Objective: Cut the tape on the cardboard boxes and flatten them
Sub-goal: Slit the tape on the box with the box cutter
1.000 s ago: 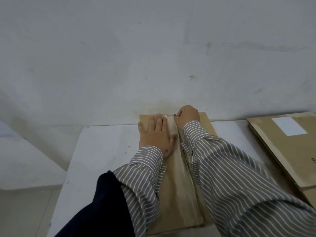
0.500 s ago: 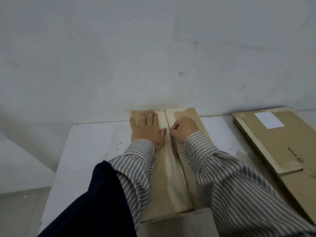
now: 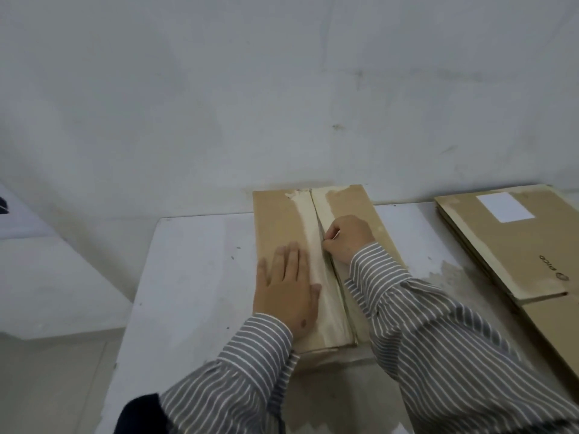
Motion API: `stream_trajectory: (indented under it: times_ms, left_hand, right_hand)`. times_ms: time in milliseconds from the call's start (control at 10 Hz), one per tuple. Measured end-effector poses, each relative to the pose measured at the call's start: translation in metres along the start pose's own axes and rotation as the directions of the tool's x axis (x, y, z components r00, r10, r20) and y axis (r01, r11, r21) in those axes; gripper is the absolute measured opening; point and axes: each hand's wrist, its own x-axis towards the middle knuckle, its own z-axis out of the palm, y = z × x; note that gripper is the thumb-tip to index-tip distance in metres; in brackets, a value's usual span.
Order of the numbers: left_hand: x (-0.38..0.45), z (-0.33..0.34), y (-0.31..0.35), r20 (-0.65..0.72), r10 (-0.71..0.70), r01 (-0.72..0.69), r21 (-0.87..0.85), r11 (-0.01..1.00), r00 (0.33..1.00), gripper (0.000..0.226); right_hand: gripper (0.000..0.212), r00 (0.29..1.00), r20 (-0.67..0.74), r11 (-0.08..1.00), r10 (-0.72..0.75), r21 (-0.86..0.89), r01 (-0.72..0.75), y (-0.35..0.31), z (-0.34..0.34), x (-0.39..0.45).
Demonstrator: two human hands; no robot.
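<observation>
Against the pale grey wall (image 3: 282, 89), largest item: 1 white table (image 3: 194, 277), its far edge at the wall's foot.

Item 2: flattened cardboard sheets (image 3: 513, 245), stacked at the table's right side, well apart from my hands; top sheet bears 1 white label (image 3: 505, 207) and small dark print near its right edge.

Item 3: 1 cardboard box (image 3: 282, 220), centre of the table, far end touching the wall, 2 top flaps meeting along a centre seam. Pale tape (image 3: 308, 233) runs the length of that seam.

Item 4: my 2 striped sleeves (image 3: 438, 339), reaching in from below.

Item 5: my left hand (image 3: 286, 291), fingers straight, palm pressed flat on the box's left flap just beside the tape.

Item 6: my right hand (image 3: 349, 238), fingers curled at the seam, pinching something slim against it; the tool itself is too hidden to identify.
</observation>
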Motion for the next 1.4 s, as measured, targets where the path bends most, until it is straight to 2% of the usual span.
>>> stream_trajectory:
  times_ms: [400,600,800,900,1000,1100,1200,1300,1400]
  left_hand:
    - [0.0,0.005,0.004,-0.072,-0.013,0.012,-0.005,1.0,0.997,0.062]
    - [0.001,0.006,0.004,-0.096,-0.007,0.006,-0.014,1.0,0.995,0.062]
    - [0.001,0.006,0.003,-0.086,-0.01,0.009,-0.015,1.0,0.996,0.061]
    - [-0.001,0.004,0.001,-0.092,0.005,-0.008,-0.023,1.0,0.996,0.061]
    - [-0.009,0.004,-0.001,-0.079,0.03,-0.032,-0.021,0.999,0.996,0.062]
    - [-0.023,0.01,0.001,-0.068,0.056,-0.056,-0.004,0.998,0.996,0.063]
    - [-0.026,0.011,-0.001,-0.086,0.049,-0.051,-0.021,0.998,0.995,0.063]
    - [-0.026,0.011,-0.001,-0.092,0.055,-0.058,-0.025,0.998,0.994,0.063]
    - [-0.026,0.012,-0.001,-0.102,0.06,-0.063,-0.024,0.998,0.993,0.063]
  right_hand:
    - [0.01,0.996,0.084,0.995,-0.025,0.101,0.016,0.03,-0.006,-0.097]
    - [0.01,0.997,0.075,0.98,-0.034,0.2,0.019,0.045,-0.008,-0.134]
    - [0.013,0.982,0.187,0.973,-0.016,0.229,-0.028,0.057,-0.022,-0.153]
    - [0.013,0.979,0.199,0.967,-0.042,0.253,-0.01,0.062,-0.028,-0.156]
    - [0.013,0.977,0.113,0.983,-0.179,0.061,0.173,0.069,-0.028,-0.154]
    - [0.018,0.932,-0.01,0.908,-0.362,-0.229,0.35,0.074,-0.02,-0.152]
    - [0.012,0.84,-0.183,0.852,-0.511,-0.237,0.467,0.073,-0.012,-0.149]
    - [0.012,0.786,-0.23,0.811,-0.574,-0.297,0.505,0.071,-0.003,-0.148]
    - [0.029,0.769,-0.228,0.79,-0.598,-0.329,0.517,0.07,0.003,-0.145]
